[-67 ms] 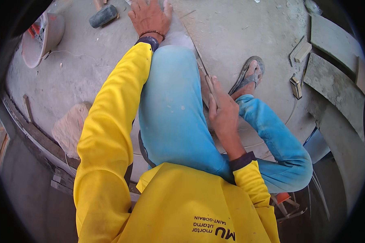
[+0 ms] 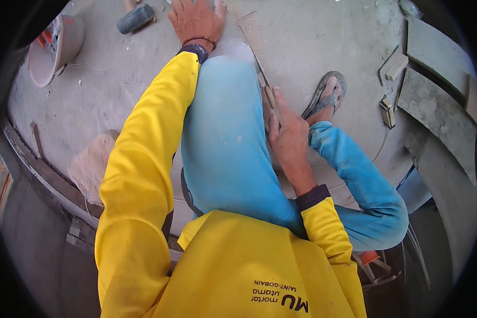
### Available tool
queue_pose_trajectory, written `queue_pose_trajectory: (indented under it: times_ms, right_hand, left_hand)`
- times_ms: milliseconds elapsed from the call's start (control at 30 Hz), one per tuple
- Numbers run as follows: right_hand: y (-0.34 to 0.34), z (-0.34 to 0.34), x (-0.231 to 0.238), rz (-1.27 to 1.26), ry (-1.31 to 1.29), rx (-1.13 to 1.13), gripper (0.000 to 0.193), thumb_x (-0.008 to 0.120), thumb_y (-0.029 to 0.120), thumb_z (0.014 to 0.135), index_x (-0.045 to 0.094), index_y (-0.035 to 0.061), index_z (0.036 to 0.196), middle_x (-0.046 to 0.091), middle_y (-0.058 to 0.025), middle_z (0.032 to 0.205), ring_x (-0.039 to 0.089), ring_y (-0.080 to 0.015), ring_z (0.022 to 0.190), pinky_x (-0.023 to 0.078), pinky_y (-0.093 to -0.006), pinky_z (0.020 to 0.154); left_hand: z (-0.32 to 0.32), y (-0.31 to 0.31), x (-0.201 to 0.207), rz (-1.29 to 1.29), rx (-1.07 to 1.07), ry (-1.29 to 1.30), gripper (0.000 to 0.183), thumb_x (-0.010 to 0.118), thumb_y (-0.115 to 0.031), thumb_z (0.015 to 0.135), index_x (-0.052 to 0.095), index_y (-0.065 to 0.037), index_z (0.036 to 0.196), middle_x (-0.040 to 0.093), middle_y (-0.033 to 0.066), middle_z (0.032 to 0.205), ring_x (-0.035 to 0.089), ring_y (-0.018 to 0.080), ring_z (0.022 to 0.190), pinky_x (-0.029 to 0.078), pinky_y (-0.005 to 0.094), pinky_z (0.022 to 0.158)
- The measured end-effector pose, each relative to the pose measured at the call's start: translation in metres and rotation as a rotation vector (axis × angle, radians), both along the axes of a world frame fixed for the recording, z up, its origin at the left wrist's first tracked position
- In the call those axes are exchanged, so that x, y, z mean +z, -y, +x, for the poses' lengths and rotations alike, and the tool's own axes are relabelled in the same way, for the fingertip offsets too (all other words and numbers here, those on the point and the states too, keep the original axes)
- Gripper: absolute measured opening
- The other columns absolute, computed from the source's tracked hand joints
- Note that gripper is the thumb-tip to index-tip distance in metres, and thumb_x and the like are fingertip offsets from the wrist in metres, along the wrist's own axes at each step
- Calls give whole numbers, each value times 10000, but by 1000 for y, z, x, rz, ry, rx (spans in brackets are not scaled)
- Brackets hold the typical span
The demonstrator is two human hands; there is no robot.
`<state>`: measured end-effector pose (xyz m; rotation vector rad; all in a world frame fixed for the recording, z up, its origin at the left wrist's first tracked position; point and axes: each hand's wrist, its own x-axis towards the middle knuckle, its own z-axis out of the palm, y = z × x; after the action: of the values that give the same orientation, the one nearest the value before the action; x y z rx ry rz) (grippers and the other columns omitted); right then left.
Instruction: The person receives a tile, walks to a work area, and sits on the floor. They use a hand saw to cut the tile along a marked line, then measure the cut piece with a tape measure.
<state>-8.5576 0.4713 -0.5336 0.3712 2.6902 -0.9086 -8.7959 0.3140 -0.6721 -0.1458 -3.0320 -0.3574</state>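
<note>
My right hand [image 2: 290, 132], beside my bent knee, is closed round the wooden handle of a handsaw [image 2: 253, 50]. The saw's thin, dark blade shows edge-on and runs forward, up and to the left, alongside a pale board [image 2: 233, 45]. At the top edge, my left hand [image 2: 199, 20] lies palm down on the board with its fingers spread. Its fingertips reach the picture's edge. My knee covers the near part of the board, so where the blade meets it is not plain to see.
A rubber-headed mallet [image 2: 135, 19] lies left of my left hand. Further left, a whitish bucket [image 2: 71, 40] holds something red. A pinkish sack [image 2: 91, 168] rests near the floor's left edge. On the right are wood blocks [image 2: 396, 67] and grey slabs [image 2: 434, 108].
My right hand has slid a little forward with the handsaw, away from my body. My left hand stays in nearly the same place.
</note>
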Motion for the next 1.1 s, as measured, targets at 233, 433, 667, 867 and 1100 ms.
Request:
queue_pose_trajectory:
  times_ms: [233,433,667,867,1100]
  right_hand:
    - [-2,27,35,-65,-23,-26,547,603,90,959,519,65,1499,703,-244,1137,683,-426,960,549,-470,811]
    - [-6,27,22,-114,-61,-70,529,605,92,960,540,65,1483,691,-250,1195,685,-432,1008,552,-476,855]
    - [-8,26,16,-61,1,-83,540,617,93,955,538,77,1490,713,-234,1101,687,-424,957,551,-471,826]
    - [-8,23,45,-82,29,-71,471,627,58,940,618,40,1410,714,-252,1176,719,-399,1013,564,-420,879]
    - [-27,-20,0,40,-158,-94,505,632,101,949,585,85,1452,705,-218,1174,705,-395,985,556,-452,833]
  left_hand:
    - [-4,22,-20,-81,-16,-160,422,571,-500,959,663,-169,1203,605,159,1098,536,353,1082,374,499,903]
    - [-6,-2,9,10,34,134,487,618,-425,941,628,-74,1277,622,227,1312,530,398,1272,383,583,1047]
    - [-7,19,-18,-78,4,-158,424,554,-496,970,661,-155,1197,597,169,1122,534,355,1084,367,505,911]
    - [-10,14,-14,-56,6,-144,412,566,-480,975,655,-144,1196,583,178,1156,521,352,1093,363,499,917]
    - [-7,17,-9,34,24,-128,417,572,-462,985,640,-102,1183,579,188,1137,513,362,1098,375,500,915]
